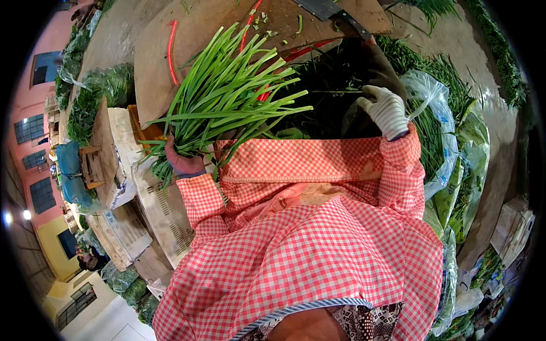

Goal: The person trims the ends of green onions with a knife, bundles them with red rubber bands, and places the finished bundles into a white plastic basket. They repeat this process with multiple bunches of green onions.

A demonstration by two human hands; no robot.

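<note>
My left hand [183, 161], in a dark pinkish glove, is closed around the lower part of a bunch of long green stalks [230, 91], which fan out up and to the right over a board's edge. My right hand [385, 108], in a white knitted glove, is raised over the dark area before my lap. Its thumb and forefinger are close together near a thin stem [337, 91]; I cannot tell whether they pinch it. A cleaver [326, 13] with a black handle lies on the wooden board [149, 55] at the top.
Red ties [171, 51] and cut bits of stalk lie on the board. On the right are clear plastic bags [443, 140] and heaped greens [431, 106]. White crates [166, 204] stand at the left, with bagged greens [108, 83] behind. A pale box [512, 230] is at the far right.
</note>
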